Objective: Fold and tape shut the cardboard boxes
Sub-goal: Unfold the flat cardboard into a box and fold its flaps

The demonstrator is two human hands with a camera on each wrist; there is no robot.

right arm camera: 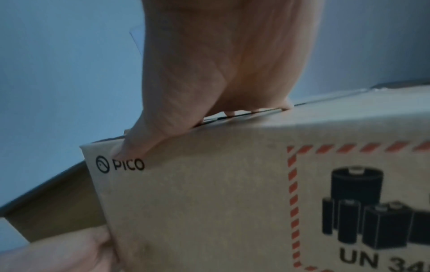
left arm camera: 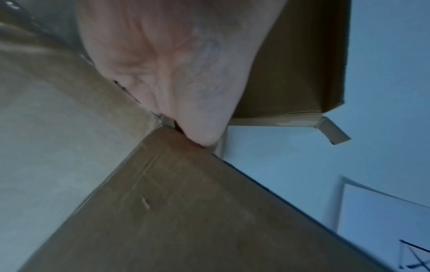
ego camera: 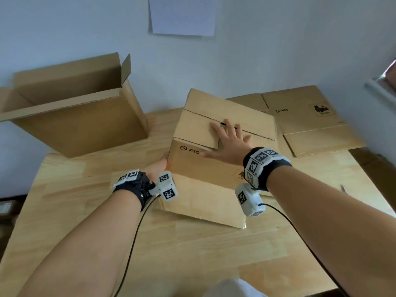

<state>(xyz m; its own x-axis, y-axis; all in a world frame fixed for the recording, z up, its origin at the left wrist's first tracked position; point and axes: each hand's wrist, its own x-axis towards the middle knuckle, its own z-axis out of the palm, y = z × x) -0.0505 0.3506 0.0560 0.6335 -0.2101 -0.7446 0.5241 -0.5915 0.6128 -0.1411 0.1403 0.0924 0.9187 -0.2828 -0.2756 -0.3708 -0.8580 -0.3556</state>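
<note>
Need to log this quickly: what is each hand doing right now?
Left hand: open, pressed against the left side of the PICO box.
Right hand: open, fingers spread flat on the box's top flaps.

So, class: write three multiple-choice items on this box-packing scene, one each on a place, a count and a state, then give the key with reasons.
1. Where is the right hand?
A. flat on the top flaps of the middle box
B. inside the open box
C. on the table

2. How many boxes stand assembled on the table?
A. one
B. two
C. four

3. The box at the far left is:
A. taped shut
B. flattened
C. open, flaps up

Key: A, the fingers are spread on the flaps; B, the others at the right lie flat; C, its flaps stand up.
</note>
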